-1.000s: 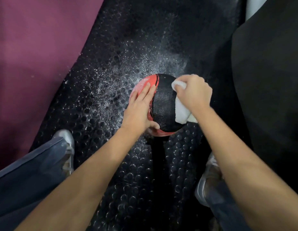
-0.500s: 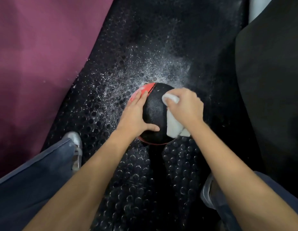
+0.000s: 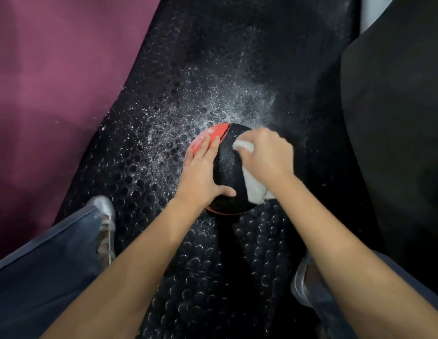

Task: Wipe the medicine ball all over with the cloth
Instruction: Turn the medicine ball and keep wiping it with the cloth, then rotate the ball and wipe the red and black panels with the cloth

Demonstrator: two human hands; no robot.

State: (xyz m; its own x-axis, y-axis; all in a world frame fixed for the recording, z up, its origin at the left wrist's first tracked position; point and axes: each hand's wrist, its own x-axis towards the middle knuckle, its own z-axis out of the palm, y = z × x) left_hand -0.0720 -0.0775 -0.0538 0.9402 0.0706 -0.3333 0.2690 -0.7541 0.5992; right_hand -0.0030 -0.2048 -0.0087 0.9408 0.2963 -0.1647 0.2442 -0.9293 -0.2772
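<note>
Hands point(image 3: 200, 177) point(image 3: 264, 155), cloth point(image 3: 254, 189) on ball point(image 3: 227, 167)

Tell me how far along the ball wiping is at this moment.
Midway, as far as one frame shows. In hand: the right hand presses the white cloth on the black panel of the medicine ball, while the left hand steadies it. Left: the red panel looks dusty, and the underside on the speckled mat is hidden.
</note>
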